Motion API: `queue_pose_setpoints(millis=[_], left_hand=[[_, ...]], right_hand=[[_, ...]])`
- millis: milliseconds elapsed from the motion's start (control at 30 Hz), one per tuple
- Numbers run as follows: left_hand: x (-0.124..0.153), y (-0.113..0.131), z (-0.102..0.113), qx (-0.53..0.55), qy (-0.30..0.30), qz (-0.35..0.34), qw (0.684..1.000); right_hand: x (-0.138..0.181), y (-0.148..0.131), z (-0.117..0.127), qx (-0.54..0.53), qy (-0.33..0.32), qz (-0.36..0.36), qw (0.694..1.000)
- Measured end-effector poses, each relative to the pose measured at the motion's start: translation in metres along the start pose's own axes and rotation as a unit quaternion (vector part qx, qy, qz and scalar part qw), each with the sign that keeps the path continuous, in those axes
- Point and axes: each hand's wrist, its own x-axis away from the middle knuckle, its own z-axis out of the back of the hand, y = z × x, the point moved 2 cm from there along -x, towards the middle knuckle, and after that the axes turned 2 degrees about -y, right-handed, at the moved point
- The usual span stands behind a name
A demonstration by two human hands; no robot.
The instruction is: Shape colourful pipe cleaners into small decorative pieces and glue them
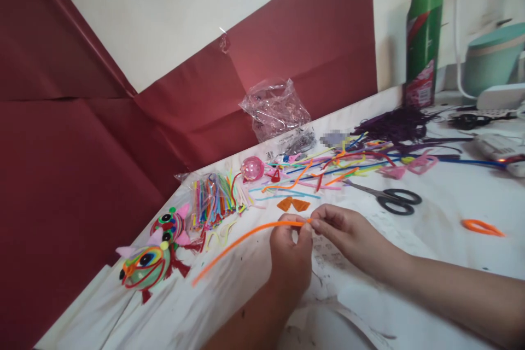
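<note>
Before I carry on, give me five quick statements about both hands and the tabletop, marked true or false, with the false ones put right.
1. The left hand pinches the long, thin, fuzzy orange stem near one end, where the right hand's fingertips also are. True.
2. The black-handled metal scissors are in the right hand. False: they lie on the white tabletop.
3. The tall green bottle stands near the wall. True.
4. The round, see-through pink ball is right of the scissors in the picture. False: it is left of them.
5. The bent orange loop lies apart from both hands. True.
</note>
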Motion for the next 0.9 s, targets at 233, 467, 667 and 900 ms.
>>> queue_pose_setpoints(millis=[233, 467, 667, 900], left_hand=[[-0.010, 0.008, 0.010, -0.116, -0.105, -0.048, 0.987], [-0.012, 0.010, 0.013, -0.119, -0.131, -0.061, 0.982], [-0.006, 0.001, 0.007, 0.016, -0.005, -0.004, 1.000], [-0.005, 0.003, 0.007, 0.018, -0.044, -0.003, 0.999]], right_hand=[[-0.005, -0.005, 0.010, 0.218, -0.067, 0.115, 0.967], [-0.009, -0.002, 0.013, 0.171, -0.105, 0.071, 0.977], [-0.003, -0.001, 0.001, -0.092, -0.043, -0.026, 0.995], [-0.001, -0.002, 0.003, -0.050, -0.009, 0.009, 0.999]])
